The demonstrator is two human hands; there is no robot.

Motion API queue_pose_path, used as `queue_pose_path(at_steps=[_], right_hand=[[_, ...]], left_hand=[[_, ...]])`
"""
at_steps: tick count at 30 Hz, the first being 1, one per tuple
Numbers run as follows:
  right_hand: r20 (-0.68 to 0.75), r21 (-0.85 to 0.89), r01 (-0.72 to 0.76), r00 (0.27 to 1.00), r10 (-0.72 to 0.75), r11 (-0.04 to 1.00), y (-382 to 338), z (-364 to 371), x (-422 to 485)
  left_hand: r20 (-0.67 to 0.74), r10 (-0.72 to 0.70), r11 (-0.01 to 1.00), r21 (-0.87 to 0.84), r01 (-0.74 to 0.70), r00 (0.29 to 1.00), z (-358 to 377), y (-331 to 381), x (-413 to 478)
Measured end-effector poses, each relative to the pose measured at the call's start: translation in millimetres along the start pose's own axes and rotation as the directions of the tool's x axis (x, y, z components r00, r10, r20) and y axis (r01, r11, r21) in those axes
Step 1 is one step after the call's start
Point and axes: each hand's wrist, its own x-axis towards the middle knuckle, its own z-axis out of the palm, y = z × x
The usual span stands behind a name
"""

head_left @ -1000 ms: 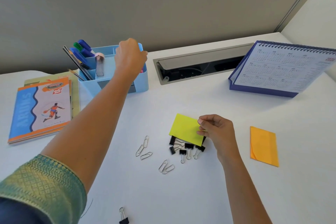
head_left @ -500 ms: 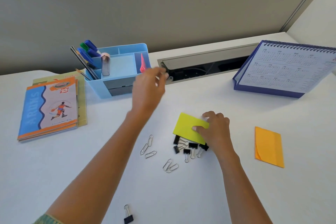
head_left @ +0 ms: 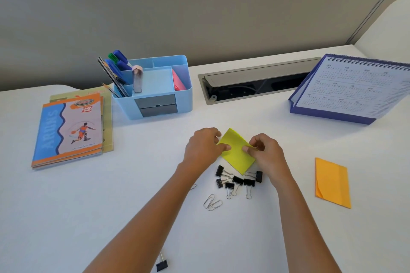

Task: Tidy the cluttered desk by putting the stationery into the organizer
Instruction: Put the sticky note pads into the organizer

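A yellow sticky-note pad is held just above the white desk between both hands. My left hand pinches its left edge and my right hand pinches its right edge. Below the pad lie several black binder clips and two paper clips. The light blue organizer stands at the back left, with pens, a pink pad and a small tube in its compartments. An orange sticky pad lies to the right.
A stack of notebooks lies left of the organizer. A blue desk calendar stands at the back right, beside an open cable tray. One more binder clip sits near the front edge. A grey partition runs along the back.
My left hand has come back from the organizer, leaving a pink pad in it, and now pinches the yellow pad alongside my right hand. The pad is lifted a little.
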Motion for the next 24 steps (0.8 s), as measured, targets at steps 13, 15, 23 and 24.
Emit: queue_pose_path(at_steps=[13,15,23,24], right_hand=[[0.113,0.483,-0.089,0.993,0.039,0.871,-13.2,1.5,-0.2],[0.078,0.524,-0.110,0.994,0.080,0.845,-14.6,2.1,-0.4],[-0.138,0.464,-0.107,0.972,0.191,0.880,7.8,-15.0,-7.6],[-0.216,0.394,-0.087,0.959,0.184,0.915,12.4,-20.2,-8.9]], left_hand=[[0.008,-0.034,0.896,-0.443,0.034,0.999,-66.6,11.4,7.5],[-0.055,-0.052,0.896,-0.444,0.022,0.997,-83.1,10.6,11.9],[-0.596,-0.212,0.926,-0.376,-0.036,0.774,-168.5,4.3,38.6],[-0.619,-0.214,0.936,-0.351,-0.022,0.756,-174.3,5.5,41.9]])
